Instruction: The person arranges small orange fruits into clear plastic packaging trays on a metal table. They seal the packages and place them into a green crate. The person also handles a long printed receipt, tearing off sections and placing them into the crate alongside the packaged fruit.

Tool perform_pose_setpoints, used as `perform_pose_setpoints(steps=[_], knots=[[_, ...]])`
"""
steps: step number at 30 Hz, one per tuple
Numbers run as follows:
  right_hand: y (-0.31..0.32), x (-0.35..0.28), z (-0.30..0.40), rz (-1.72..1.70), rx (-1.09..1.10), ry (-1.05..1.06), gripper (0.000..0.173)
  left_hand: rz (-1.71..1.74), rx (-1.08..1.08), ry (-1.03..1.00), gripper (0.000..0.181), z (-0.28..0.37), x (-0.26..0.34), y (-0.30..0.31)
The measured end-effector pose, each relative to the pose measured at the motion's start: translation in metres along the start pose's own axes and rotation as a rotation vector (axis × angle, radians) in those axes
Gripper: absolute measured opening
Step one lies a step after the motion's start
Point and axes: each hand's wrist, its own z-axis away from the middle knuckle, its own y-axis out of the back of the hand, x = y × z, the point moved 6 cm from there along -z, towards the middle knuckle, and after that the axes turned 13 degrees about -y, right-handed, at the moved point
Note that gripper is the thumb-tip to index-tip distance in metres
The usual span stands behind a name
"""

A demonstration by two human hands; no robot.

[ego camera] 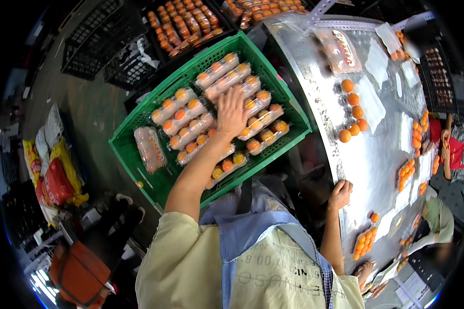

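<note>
A green plastic crate (118,145) lies before me, filled with clear plastic packs of small orange citrus fruit (193,145). My left hand (232,112) rests palm down on the packs in the crate's middle, fingers stretched out. Its palm and fingertips hide parts of the packs under it. One pack (150,150) lies crosswise at the crate's left side, turned differently from the others. To the right, my right hand (340,195) is curled into a fist against the edge of the metal table (361,166). I see nothing held in it.
Loose oranges (353,99), a pack bearing print (339,51) and white sheets (372,102) lie on the table. Black crates of packed fruit (185,25) stand beyond the green crate. People work across the table; a person in orange (79,266) is at lower left, near sacks (58,181).
</note>
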Motion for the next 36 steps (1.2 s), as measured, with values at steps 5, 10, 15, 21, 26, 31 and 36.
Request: perform_pose_setpoints(steps=[5,10,15,21,26,31,36], knots=[[0.004,0.002,-0.001,-0.050,0.029,-0.060,0.020,-0.222,0.045,0.081,0.062,-0.052,-0.057,0.025],[0.007,-0.003,-0.009,-0.194,0.015,-0.056,0.013,-0.135,0.048,0.182,0.056,-0.041,-0.112,0.004],[0.025,-0.007,-0.015,-0.200,0.026,-0.070,0.010,-0.281,-0.144,0.185,0.061,-0.038,-0.109,-0.008],[0.035,0.002,-0.011,-0.249,0.091,-0.044,0.009,-0.127,0.009,0.263,0.056,-0.050,-0.070,0.008],[0.030,0.007,-0.009,-0.318,0.074,-0.040,0.011,0.373,0.411,-0.176,0.040,-0.051,0.110,0.043],[0.032,0.012,-0.010,-0.391,0.075,-0.004,0.012,0.811,0.118,-0.494,0.021,-0.043,0.299,0.040],[0.033,0.029,-0.014,-0.549,-0.071,0.015,0.014,0.887,-0.189,-0.561,0.009,-0.037,0.388,-0.012]])
